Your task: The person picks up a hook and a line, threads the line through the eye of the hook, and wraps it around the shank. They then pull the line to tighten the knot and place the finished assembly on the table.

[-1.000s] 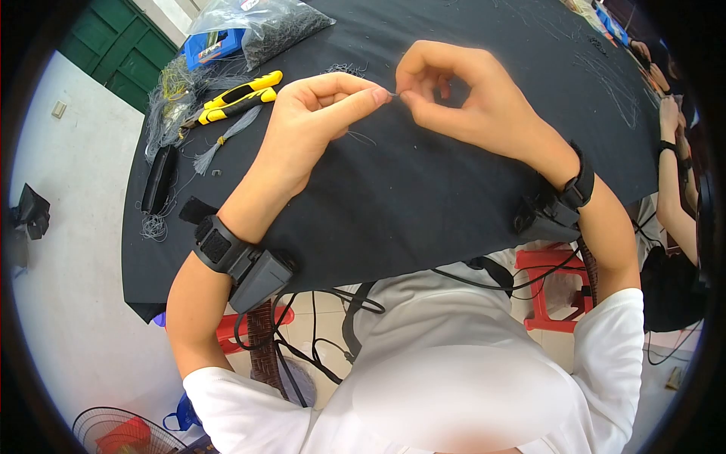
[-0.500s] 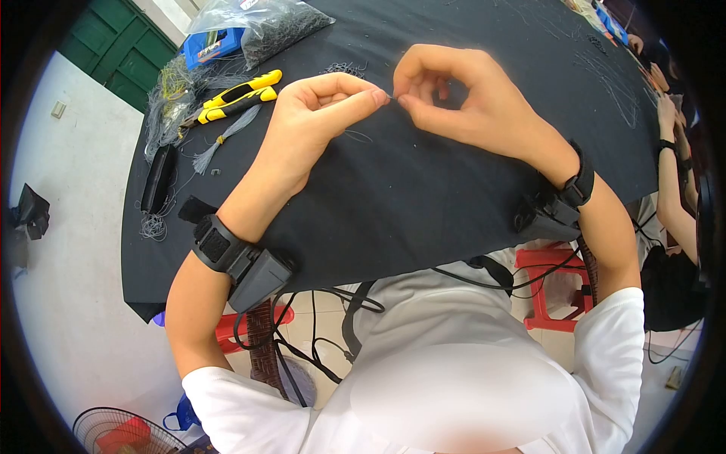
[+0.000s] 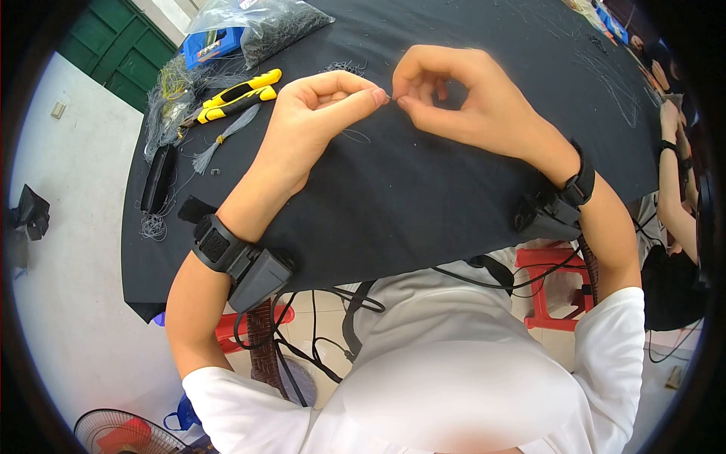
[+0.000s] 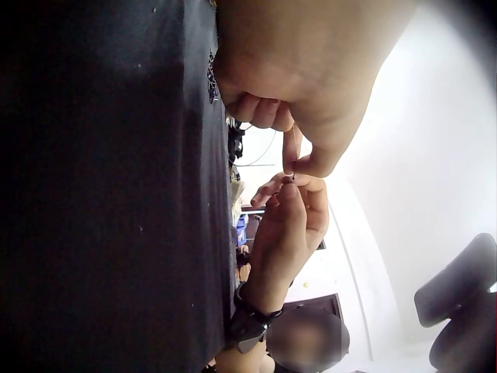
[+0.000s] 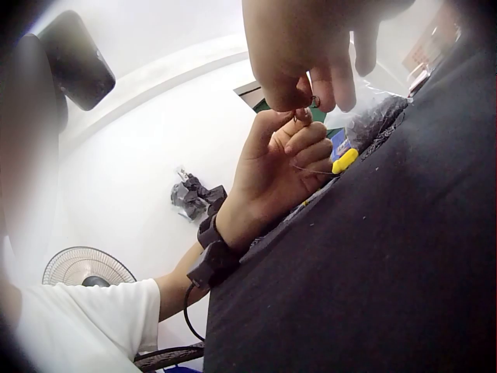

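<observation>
Above the black-covered table, my left hand [image 3: 325, 112] pinches a thin strand [image 3: 389, 97] between thumb and index finger. Opposite it, my right hand [image 3: 495, 98] pinches the strand's short end, thumb and index finger forming a ring. The fingertips of both hands nearly meet. From the left hand a fine grey line [image 5: 314, 170] trails away, seen curving in the right wrist view. What tiny piece sits at the fingertips I cannot tell. Just behind the left hand lies a small heap of dark little pieces [image 3: 345, 69].
Yellow-and-black pliers [image 3: 238, 98] lie left of the left hand, beside a tied bundle of grey line [image 3: 219, 145]. Further back are a clear bag of dark pieces [image 3: 283, 34] and a blue box [image 3: 212, 51]. A black case [image 3: 159, 180] rests near the table's left edge.
My right hand has shifted slightly left, narrowing the gap between the fingertips, and less of the strand shows there. My left hand has hardly moved.
</observation>
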`<state>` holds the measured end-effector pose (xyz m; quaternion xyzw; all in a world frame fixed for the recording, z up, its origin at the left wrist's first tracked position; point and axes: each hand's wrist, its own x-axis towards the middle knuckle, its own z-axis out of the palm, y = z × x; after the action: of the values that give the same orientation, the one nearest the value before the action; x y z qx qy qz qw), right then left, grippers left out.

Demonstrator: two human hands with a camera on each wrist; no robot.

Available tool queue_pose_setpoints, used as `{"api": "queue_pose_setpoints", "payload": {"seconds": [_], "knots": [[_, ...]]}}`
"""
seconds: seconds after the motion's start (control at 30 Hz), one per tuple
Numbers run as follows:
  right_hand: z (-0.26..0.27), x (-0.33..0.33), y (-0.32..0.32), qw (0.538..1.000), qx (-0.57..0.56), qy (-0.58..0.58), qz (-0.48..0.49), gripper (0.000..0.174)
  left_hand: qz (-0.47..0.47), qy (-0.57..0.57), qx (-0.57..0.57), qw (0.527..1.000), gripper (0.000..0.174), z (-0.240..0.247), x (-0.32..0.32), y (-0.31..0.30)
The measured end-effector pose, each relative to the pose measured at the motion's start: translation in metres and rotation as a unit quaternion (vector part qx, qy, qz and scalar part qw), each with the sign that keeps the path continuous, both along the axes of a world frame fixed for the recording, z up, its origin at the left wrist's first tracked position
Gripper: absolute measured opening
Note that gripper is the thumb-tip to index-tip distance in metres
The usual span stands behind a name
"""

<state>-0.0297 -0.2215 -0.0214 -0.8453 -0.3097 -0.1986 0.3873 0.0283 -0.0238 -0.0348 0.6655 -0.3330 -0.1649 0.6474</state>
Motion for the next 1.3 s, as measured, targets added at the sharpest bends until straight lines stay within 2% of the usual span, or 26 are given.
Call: {"api": "queue_pose_setpoints", "payload": {"seconds": [0.57, 0.87, 1.3], "knots": [[-0.0010, 0.0006, 0.0006, 1.000, 0.015, 0.010, 0.007, 0.008, 0.004, -0.008, 0.015, 1.000, 0.013, -0.0001, -0.0009, -0.0001], [0.0011, -0.0016, 0.0025, 1.000, 0.012, 0.001, 0.015, 0.007, 0.007, 0.000, 0.032, 0.999, 0.024, 0.0038, -0.0032, -0.0017], [0.0008, -0.0010, 0.0017, 1.000, 0.006, -0.012, 0.013, 0.008, -0.015, -0.006, 0.008, 1.000, 0.017, 0.0012, -0.0022, -0.0009]]}}
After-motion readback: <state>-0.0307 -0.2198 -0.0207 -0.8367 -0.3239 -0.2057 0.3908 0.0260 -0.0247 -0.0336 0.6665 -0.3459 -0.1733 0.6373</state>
